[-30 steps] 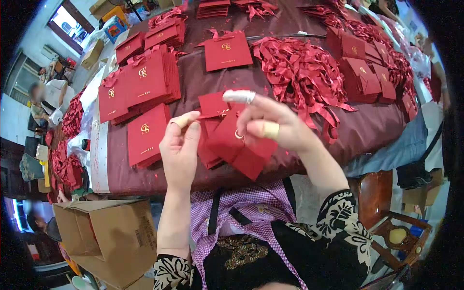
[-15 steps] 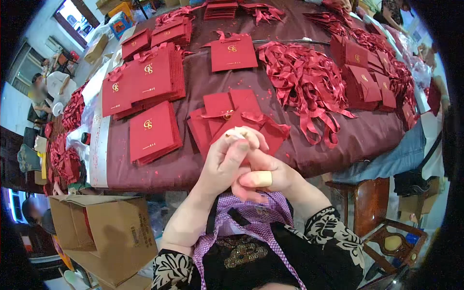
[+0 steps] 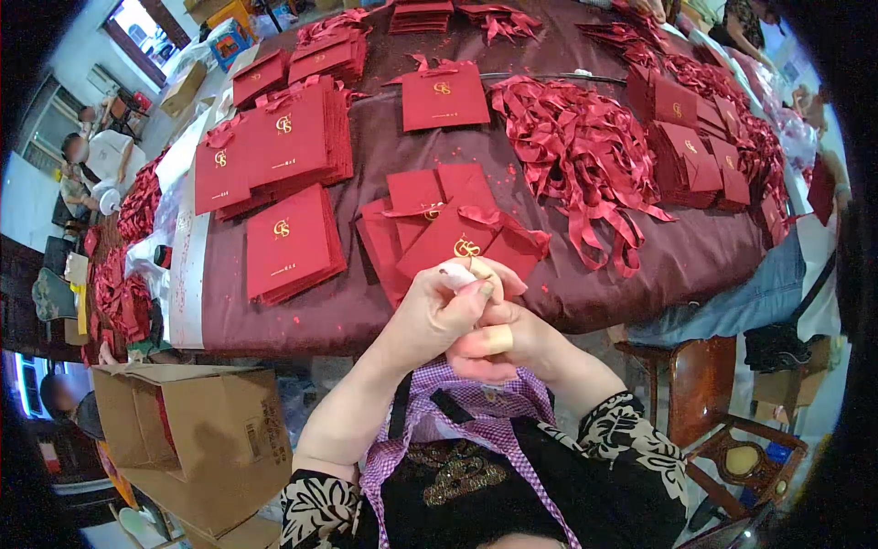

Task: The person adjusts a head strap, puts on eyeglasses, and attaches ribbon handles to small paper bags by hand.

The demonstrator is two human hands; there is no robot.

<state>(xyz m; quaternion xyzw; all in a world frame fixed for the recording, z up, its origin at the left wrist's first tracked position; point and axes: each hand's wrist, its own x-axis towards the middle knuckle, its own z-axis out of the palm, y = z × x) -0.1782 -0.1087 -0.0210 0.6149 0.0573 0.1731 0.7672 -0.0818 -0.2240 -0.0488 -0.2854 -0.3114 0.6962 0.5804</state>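
Note:
My left hand (image 3: 439, 306) and my right hand (image 3: 508, 331) meet just in front of the table edge. The left thumb and fingers are closed round a white-wrapped finger (image 3: 460, 277) of the right hand. Yellow tape bands the curled right fingers. Directly beyond them, a loose pile of red bags (image 3: 439, 233) with ribbon lies on the dark red cloth, one gold logo facing up. No bag is in either hand.
A heap of red ribbons (image 3: 585, 165) lies right of centre. Stacks of red bags (image 3: 293, 242) stand at the left, others (image 3: 688, 165) at the right. An open cardboard box (image 3: 215, 430) is below left. A wooden chair (image 3: 700, 393) stands right; people are at both sides.
My hands have come away from the loose red bags and drawn together near the table edge. The left fingers have closed on the wrapped right finger. The bags now lie on the cloth.

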